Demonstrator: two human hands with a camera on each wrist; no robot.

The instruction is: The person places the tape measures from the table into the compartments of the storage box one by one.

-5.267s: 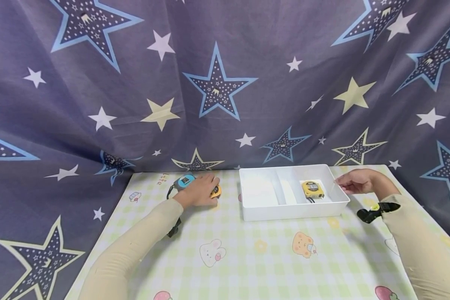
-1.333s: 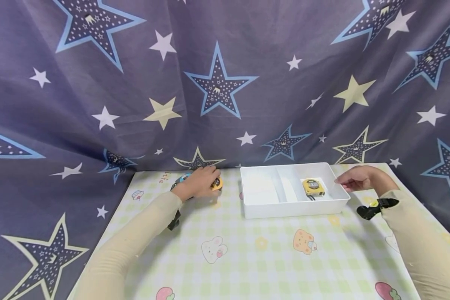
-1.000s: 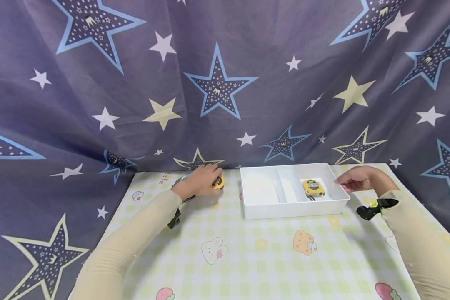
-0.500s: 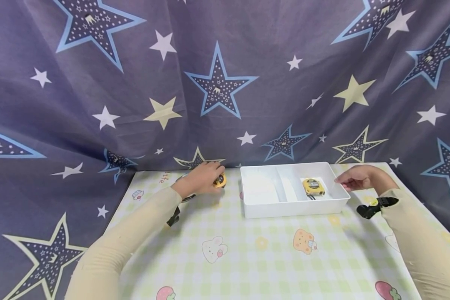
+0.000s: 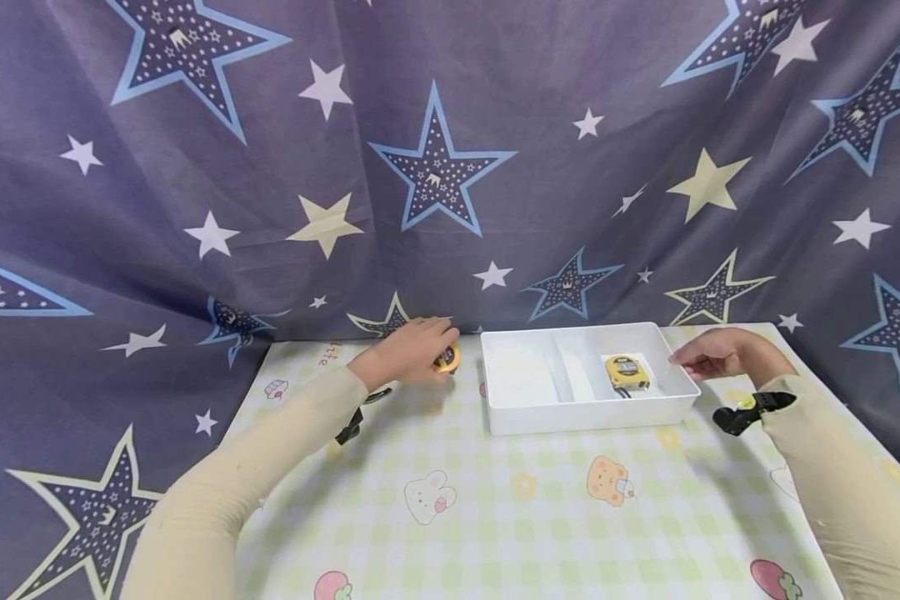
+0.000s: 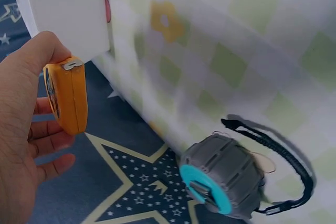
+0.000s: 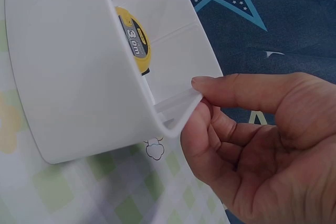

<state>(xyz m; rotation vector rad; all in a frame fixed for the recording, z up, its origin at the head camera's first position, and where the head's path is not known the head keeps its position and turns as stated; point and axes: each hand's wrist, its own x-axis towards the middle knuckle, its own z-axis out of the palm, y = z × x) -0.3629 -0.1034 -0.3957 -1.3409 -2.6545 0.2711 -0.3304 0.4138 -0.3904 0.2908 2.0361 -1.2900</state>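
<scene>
Left hand [image 5: 411, 350], closed round the orange tape measure [image 6: 75, 98], now holds it nearer the left side of the white tray [image 5: 585, 418], narrowing the gap; right hand [image 5: 715, 352] pinches the tray's right rim.

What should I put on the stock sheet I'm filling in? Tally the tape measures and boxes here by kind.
Tape measures: 3 (a yellow tape measure in the box, an orange tape measure in the left hand, a grey-and-turquoise tape measure on the table)
Boxes: 1 (a white divided box)
Total: 4
</scene>
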